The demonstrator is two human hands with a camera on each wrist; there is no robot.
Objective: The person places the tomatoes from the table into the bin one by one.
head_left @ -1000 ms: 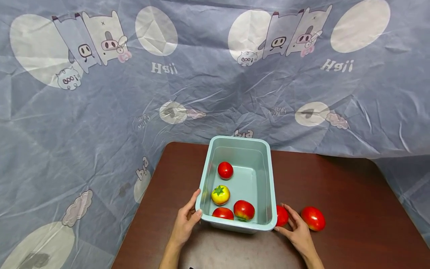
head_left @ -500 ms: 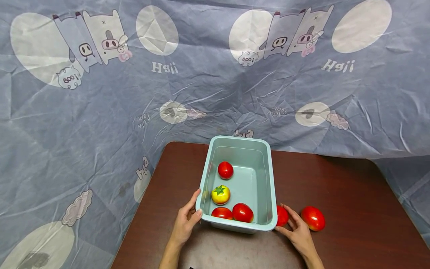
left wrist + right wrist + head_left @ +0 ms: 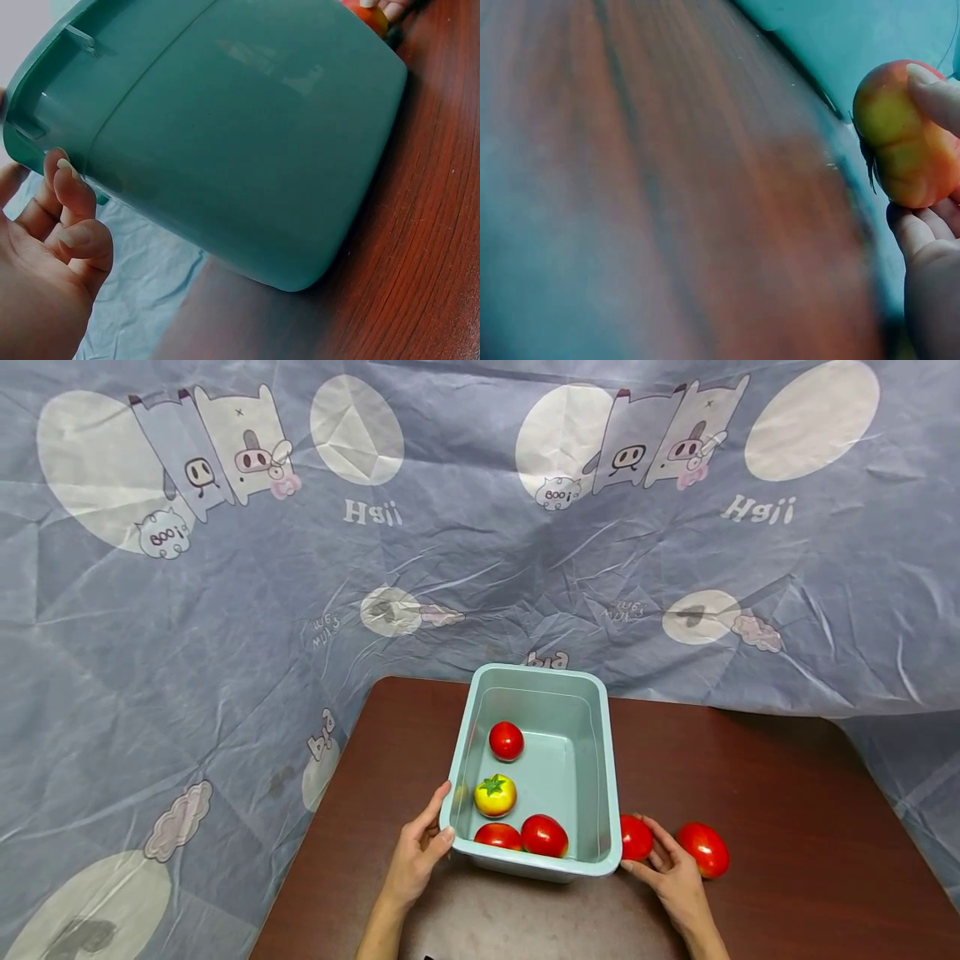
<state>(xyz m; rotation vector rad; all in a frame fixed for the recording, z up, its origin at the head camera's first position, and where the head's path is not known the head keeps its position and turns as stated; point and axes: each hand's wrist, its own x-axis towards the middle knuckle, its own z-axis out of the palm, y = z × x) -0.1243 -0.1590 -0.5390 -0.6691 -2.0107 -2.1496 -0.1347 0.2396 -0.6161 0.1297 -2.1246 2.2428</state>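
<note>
A pale green plastic bin (image 3: 583, 865) stands on the table with several tomatoes inside. Its near left corner is gripped by my left hand (image 3: 412, 858), thumb at the front rim and fingers along the outer side. The left wrist view shows curled fingers (image 3: 75, 195) by the bin's outer wall (image 3: 240, 150). Just outside the bin's right wall, my right hand (image 3: 675, 877) holds a red tomato (image 3: 634, 837) between thumb and fingers. In the right wrist view this tomato (image 3: 896, 142) shows a yellow-green underside. Inside the bin, a yellow tomato (image 3: 495, 795) has a green leafy top.
Another red tomato (image 3: 702, 850) lies on the brown table (image 3: 795, 827), right of my right hand. Three red tomatoes sit in the bin, one farther back (image 3: 506, 741) and two by the front wall. A grey-blue printed cloth (image 3: 480, 560) hangs behind and to the left.
Inside the bin, the front right red tomato has rolled towards the front wall, up to its neighbour. My right hand has shifted slightly right with its tomato. The left hand keeps its grip.
</note>
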